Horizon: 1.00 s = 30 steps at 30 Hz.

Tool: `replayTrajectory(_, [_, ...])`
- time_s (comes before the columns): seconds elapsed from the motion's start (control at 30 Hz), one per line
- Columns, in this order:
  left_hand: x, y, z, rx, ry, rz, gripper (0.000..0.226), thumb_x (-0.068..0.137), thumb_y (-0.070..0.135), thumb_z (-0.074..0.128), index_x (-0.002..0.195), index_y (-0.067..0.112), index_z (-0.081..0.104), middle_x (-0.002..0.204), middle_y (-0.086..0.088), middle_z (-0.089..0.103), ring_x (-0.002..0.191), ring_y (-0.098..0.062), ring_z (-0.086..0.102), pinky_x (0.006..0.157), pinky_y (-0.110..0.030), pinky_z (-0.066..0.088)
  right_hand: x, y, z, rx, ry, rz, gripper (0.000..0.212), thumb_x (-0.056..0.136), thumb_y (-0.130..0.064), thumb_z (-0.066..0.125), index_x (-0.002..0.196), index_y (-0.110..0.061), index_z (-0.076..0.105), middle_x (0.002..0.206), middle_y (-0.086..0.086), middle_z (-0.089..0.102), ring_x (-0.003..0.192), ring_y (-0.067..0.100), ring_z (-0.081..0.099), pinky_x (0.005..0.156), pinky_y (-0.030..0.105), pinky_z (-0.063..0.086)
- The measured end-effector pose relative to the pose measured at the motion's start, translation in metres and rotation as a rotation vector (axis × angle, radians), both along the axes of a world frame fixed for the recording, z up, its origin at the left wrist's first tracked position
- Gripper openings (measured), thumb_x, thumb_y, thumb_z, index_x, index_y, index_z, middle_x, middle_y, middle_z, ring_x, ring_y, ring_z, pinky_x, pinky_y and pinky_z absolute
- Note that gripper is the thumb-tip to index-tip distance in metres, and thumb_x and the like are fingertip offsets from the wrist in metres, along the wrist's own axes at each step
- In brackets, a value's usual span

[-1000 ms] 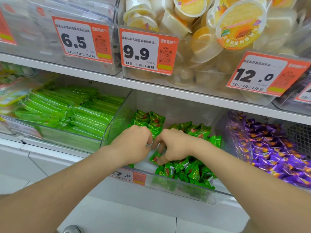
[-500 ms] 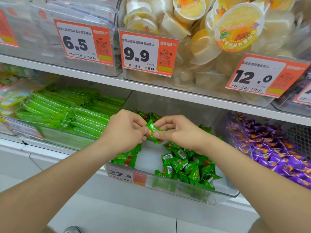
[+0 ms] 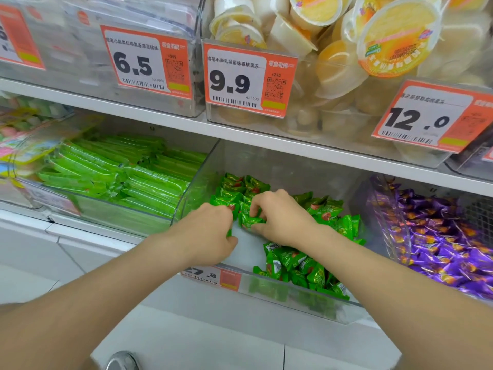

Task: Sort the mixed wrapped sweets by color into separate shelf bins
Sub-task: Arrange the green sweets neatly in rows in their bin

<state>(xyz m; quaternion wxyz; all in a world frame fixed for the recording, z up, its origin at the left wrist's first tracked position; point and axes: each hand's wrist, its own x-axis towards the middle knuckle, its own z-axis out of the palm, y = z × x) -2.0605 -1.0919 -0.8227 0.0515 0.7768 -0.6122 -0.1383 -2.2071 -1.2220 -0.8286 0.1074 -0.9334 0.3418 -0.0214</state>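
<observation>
Both hands reach into the bin (image 3: 293, 297). The right hand (image 3: 282, 218) pinches a green sweet (image 3: 249, 221); the left hand (image 3: 206, 233), fingers curled, seems to grip another.

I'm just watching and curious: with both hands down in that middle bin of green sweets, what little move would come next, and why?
Probably letting go: the right hand pinches a small green wrapped sweet beside the neat stack of green sweets at the clear plastic bin's back left, with the left hand alongside. Releasing it there would extend the stack.
</observation>
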Motion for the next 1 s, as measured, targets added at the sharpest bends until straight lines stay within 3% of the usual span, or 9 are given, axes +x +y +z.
replayTrajectory(0.13, [0.001, -0.001, 0.0, -0.006, -0.005, -0.027, 0.034, 0.095, 0.045, 0.063, 0.096, 0.011, 0.067, 0.086, -0.007, 0.063, 0.084, -0.032, 0.064, 0.077, -0.043, 0.058, 0.009, 0.002, -0.001, -0.224, 0.138, 0.037, 0.034, 0.094, -0.047, 0.072, 0.121, -0.026, 0.069, 0.111, 0.008, 0.067, 0.103, 0.035, 0.066, 0.083, 0.041, 0.051])
replayTrajectory(0.33, [0.0, -0.004, -0.001, -0.063, -0.057, -0.067, 0.028, 0.096, 0.039, 0.061, 0.095, 0.012, 0.07, 0.092, -0.008, 0.063, 0.09, -0.031, 0.063, 0.074, -0.037, 0.054, 0.014, 0.0, 0.003, -0.364, 0.214, 0.127, 0.033, 0.097, -0.051, 0.066, 0.106, -0.019, 0.063, 0.095, 0.006, 0.064, 0.094, 0.034, 0.067, 0.068, 0.036, 0.041])
replayTrajectory(0.47, [-0.002, -0.005, 0.0, -0.105, -0.077, -0.085, 0.023, 0.097, 0.034, 0.06, 0.095, 0.014, 0.07, 0.093, -0.007, 0.062, 0.095, -0.03, 0.062, 0.072, -0.034, 0.049, 0.009, -0.004, 0.014, -0.275, 0.116, 0.08, 0.034, 0.092, -0.052, 0.072, 0.102, -0.022, 0.059, 0.092, 0.002, 0.062, 0.087, 0.031, 0.063, 0.069, 0.037, 0.049])
replayTrajectory(0.57, [-0.002, -0.006, 0.0, -0.128, -0.095, -0.092, 0.022, 0.096, 0.032, 0.06, 0.092, 0.014, 0.072, 0.095, -0.009, 0.065, 0.094, -0.031, 0.063, 0.076, -0.039, 0.056, -0.002, -0.012, 0.019, -0.068, 0.092, 0.149, 0.007, 0.088, -0.029, 0.073, 0.095, -0.027, 0.069, 0.088, -0.006, 0.067, 0.086, 0.019, 0.064, 0.077, 0.037, 0.057])
replayTrajectory(0.7, [-0.002, -0.007, -0.004, -0.14, -0.073, -0.075, 0.018, 0.091, 0.031, 0.059, 0.087, 0.019, 0.071, 0.091, -0.005, 0.067, 0.088, -0.032, 0.067, 0.072, -0.041, 0.059, -0.019, -0.009, 0.018, 0.099, 0.325, 0.26, 0.037, 0.088, -0.015, 0.064, 0.119, -0.032, 0.074, 0.107, -0.016, 0.074, 0.101, 0.007, 0.057, 0.098, 0.031, 0.048])
replayTrajectory(0.8, [-0.003, -0.007, -0.006, -0.133, -0.055, -0.073, 0.016, 0.092, 0.029, 0.058, 0.088, 0.022, 0.072, 0.091, -0.003, 0.071, 0.087, -0.032, 0.068, 0.071, -0.04, 0.059, -0.02, -0.008, 0.013, 0.11, 0.376, 0.28, 0.035, 0.087, -0.015, 0.069, 0.116, -0.032, 0.076, 0.103, -0.016, 0.074, 0.103, 0.005, 0.061, 0.1, 0.034, 0.043])
replayTrajectory(0.9, [-0.005, -0.009, -0.005, -0.164, -0.021, -0.072, 0.016, 0.09, 0.024, 0.058, 0.089, 0.022, 0.073, 0.094, 0.0, 0.073, 0.088, -0.028, 0.07, 0.073, -0.04, 0.06, -0.02, -0.013, 0.015, 0.094, 0.276, 0.253, 0.022, 0.087, -0.019, 0.076, 0.104, -0.034, 0.078, 0.092, -0.011, 0.074, 0.094, 0.009, 0.061, 0.09, 0.031, 0.045])
replayTrajectory(1.0, [-0.005, -0.01, -0.003, -0.229, 0.063, -0.042, 0.016, 0.088, 0.018, 0.062, 0.099, 0.024, 0.072, 0.096, 0.001, 0.071, 0.089, -0.024, 0.069, 0.078, -0.04, 0.059, -0.024, -0.016, 0.026, 0.119, 0.026, 0.176, 0.012, 0.091, -0.023, 0.077, 0.099, -0.031, 0.079, 0.085, -0.01, 0.074, 0.084, 0.004, 0.065, 0.087, 0.022, 0.05])
